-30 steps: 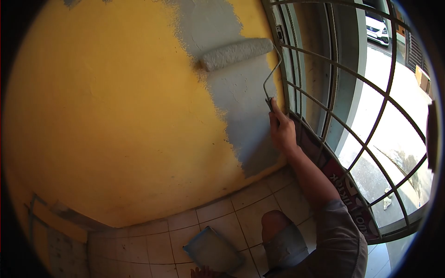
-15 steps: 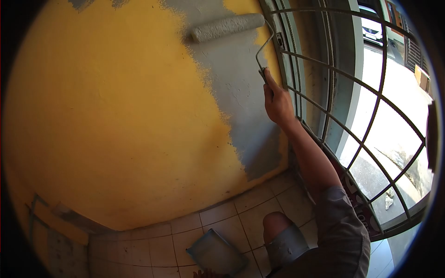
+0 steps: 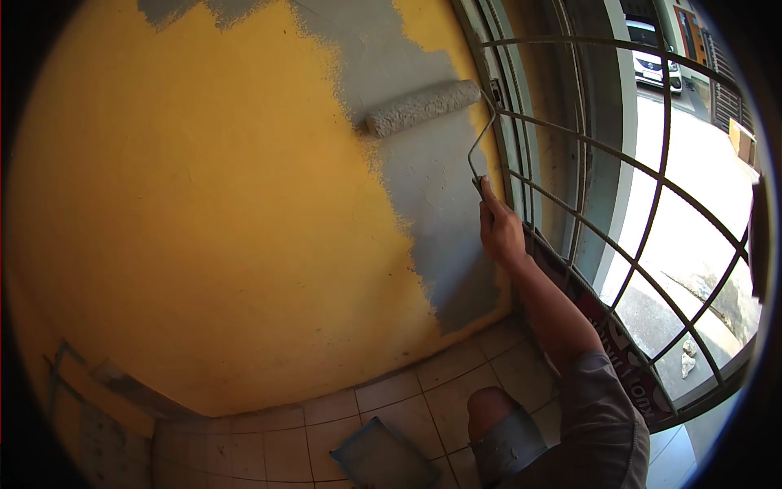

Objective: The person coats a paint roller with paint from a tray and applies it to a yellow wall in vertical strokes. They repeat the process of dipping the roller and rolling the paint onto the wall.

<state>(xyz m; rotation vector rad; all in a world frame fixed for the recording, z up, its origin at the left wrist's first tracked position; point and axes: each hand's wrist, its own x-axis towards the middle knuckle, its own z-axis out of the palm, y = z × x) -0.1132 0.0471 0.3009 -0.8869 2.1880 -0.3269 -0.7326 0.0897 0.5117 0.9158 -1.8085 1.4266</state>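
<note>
One right-hand grip (image 3: 503, 232) wrapped round roller (image 3: 423, 107); window grille (image 3: 661, 174) beside arm (image 3: 562, 314); tray (image 3: 384, 456) on floor (image 3: 389, 391).

My right hand (image 3: 503, 234) hides most of the roller handle (image 3: 478, 186); the bottom edge crops the tray (image 3: 381, 456); upper right, bars (image 3: 661, 174) partly cover the car (image 3: 648, 62).

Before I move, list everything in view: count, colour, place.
Painted wall: 1, yellow, ahead
Ragged paint patches: at least 2, grey, wall's top left and right
Fluffy cylindrical paint roller: 1, grey, at right patch
Barred metal grille: 1, dark, right
Car: 1, white, outside
Lettered sign: 1, dark red, grille's lower edge
Floor tiles: several, pale, below wall
Rectangular tray: 1, blue-edged, on tiles
Leg: 1, grey shorts, right of tray
Right arm: 1, grey sleeve, lower right
Right grip: 1, bare, holding roller
</note>
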